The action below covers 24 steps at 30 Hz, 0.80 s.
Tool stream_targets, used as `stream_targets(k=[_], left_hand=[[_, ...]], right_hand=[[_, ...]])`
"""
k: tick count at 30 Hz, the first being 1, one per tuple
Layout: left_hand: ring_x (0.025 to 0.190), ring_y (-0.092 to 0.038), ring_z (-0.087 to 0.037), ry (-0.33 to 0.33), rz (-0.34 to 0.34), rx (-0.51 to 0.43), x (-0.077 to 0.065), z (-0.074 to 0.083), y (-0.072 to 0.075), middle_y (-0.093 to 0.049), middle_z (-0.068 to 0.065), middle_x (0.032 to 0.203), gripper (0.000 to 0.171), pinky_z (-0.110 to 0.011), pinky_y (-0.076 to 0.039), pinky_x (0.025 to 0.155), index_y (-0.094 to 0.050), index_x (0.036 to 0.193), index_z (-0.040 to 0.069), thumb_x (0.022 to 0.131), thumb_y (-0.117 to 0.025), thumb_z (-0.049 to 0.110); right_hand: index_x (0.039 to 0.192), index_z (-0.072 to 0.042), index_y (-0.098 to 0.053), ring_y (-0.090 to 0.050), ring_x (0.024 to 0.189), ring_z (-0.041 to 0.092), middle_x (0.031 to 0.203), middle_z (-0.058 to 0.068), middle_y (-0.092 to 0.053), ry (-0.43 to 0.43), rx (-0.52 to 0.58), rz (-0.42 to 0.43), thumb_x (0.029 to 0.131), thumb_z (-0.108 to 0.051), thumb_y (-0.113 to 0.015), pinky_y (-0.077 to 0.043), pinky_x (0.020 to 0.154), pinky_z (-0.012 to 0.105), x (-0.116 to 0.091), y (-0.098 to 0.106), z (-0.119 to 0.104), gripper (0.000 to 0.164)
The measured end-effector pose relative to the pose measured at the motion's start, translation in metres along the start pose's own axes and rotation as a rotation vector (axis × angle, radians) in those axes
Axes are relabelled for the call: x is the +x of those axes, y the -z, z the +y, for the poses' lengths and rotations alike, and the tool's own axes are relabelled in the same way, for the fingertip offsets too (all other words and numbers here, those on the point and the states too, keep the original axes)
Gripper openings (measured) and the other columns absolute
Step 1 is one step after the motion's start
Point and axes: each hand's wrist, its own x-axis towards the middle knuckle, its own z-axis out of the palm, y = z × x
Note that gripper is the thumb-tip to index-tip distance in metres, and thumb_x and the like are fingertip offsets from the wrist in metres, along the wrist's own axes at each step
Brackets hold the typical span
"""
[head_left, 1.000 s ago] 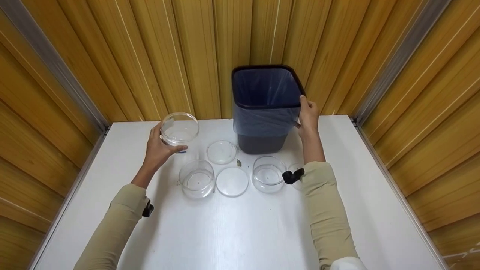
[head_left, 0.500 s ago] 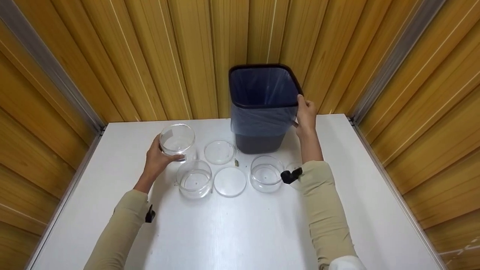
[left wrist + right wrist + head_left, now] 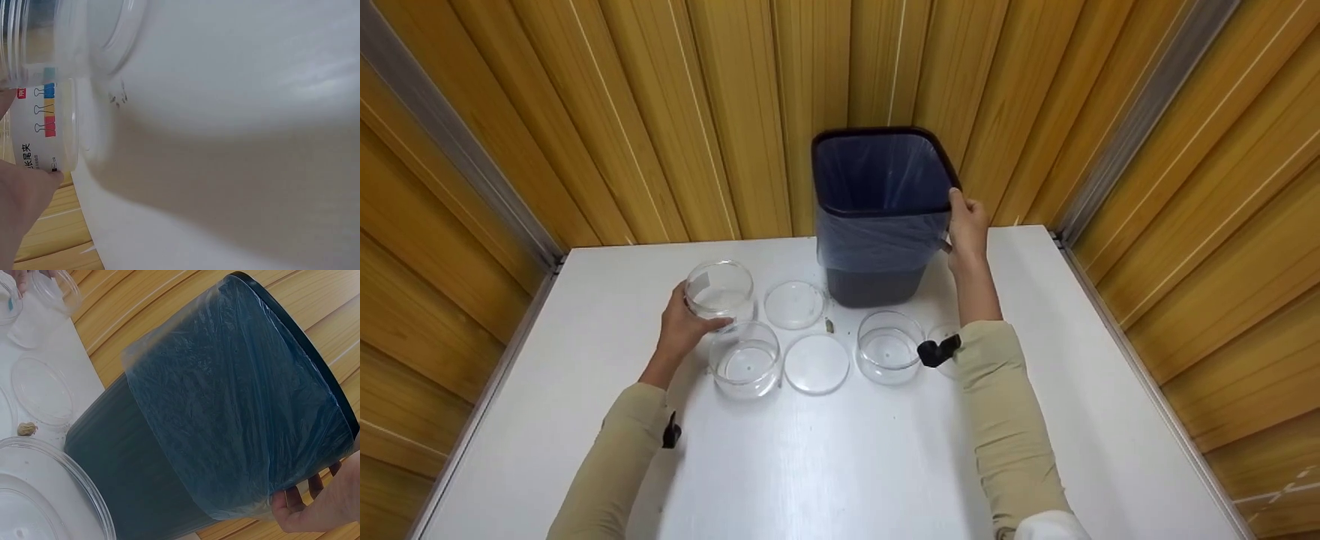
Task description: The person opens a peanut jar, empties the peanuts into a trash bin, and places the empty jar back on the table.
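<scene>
My left hand [image 3: 682, 326] grips a clear round plastic jar [image 3: 723, 283] at the back left, thumb at its near side and fingers around its left side. In the left wrist view its label [image 3: 42, 124] carries pictures of coloured binder clips. A second clear jar [image 3: 745, 384] stands just in front of it, overlapping it in the head view. My right hand [image 3: 970, 231] grips the right side of a dark trash bin [image 3: 876, 289], thumb up at the rim and fingers under the liner's edge. A translucent bluish bag [image 3: 208, 399] lines the bin and folds over its outside.
Between the jars lie two clear lids [image 3: 795, 305] [image 3: 816, 364]. Another clear jar [image 3: 889, 373] stands in front of the bin, and a lid [image 3: 942, 361] is partly hidden by my right sleeve. A small brownish scrap [image 3: 829, 325] and specks lie on the white table [image 3: 810, 465].
My left hand has lowered the labelled jar and brought it nearer, to just behind the front left jar. The right hand keeps its hold on the bin; the head view has shifted slightly.
</scene>
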Motion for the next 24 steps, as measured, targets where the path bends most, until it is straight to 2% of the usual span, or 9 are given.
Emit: stream_targets(k=[4,8,15,20,24], left_hand=[[0.151,-0.026,-0.037,0.012,-0.014,0.006,-0.001,-0.003,-0.003,-0.030,-0.020,0.162,0.111,-0.047,-0.020,0.125,-0.019,0.159,0.004,0.076,-0.091,0.015],[0.152,-0.023,-0.038,0.063,-0.038,0.006,0.000,-0.004,-0.005,-0.027,-0.020,0.164,0.112,-0.048,-0.018,0.125,-0.015,0.160,0.004,0.078,-0.089,0.018],[0.154,-0.016,-0.039,0.132,-0.103,-0.049,-0.001,-0.001,0.001,-0.019,-0.020,0.166,0.116,-0.053,-0.011,0.125,-0.003,0.160,0.007,0.080,-0.086,0.018],[0.155,-0.002,-0.040,0.200,-0.193,-0.120,-0.005,0.001,0.010,-0.004,-0.021,0.167,0.118,-0.058,0.001,0.124,0.012,0.160,0.014,0.086,-0.078,0.023],[0.155,0.010,-0.038,0.245,-0.230,-0.131,-0.009,0.003,0.018,0.010,-0.020,0.168,0.115,-0.058,0.007,0.123,0.022,0.159,0.013,0.092,-0.069,0.033]], right_hand=[[0.109,-0.016,-0.043,-0.041,0.110,0.016,0.112,0.000,-0.041,-0.008,-0.003,-0.006,0.105,-0.042,-0.050,-0.037,0.110,0.054,-0.001,-0.001,0.000,0.027],[0.111,-0.016,-0.044,-0.040,0.113,0.017,0.114,0.000,-0.041,-0.009,-0.010,-0.006,0.105,-0.042,-0.050,-0.038,0.110,0.054,-0.001,-0.002,-0.001,0.028],[0.114,-0.015,-0.044,-0.043,0.100,0.014,0.105,-0.001,-0.041,-0.005,-0.017,-0.006,0.105,-0.043,-0.050,-0.041,0.102,0.048,0.002,-0.008,-0.001,0.029],[0.109,-0.016,-0.042,-0.039,0.086,0.012,0.095,-0.002,-0.037,0.006,-0.023,-0.020,0.105,-0.043,-0.049,-0.038,0.096,0.044,0.004,-0.012,0.002,0.028],[0.109,-0.015,-0.042,-0.040,0.094,0.013,0.100,-0.001,-0.037,-0.004,-0.024,-0.026,0.105,-0.041,-0.049,-0.039,0.098,0.045,0.003,-0.017,0.004,0.027]])
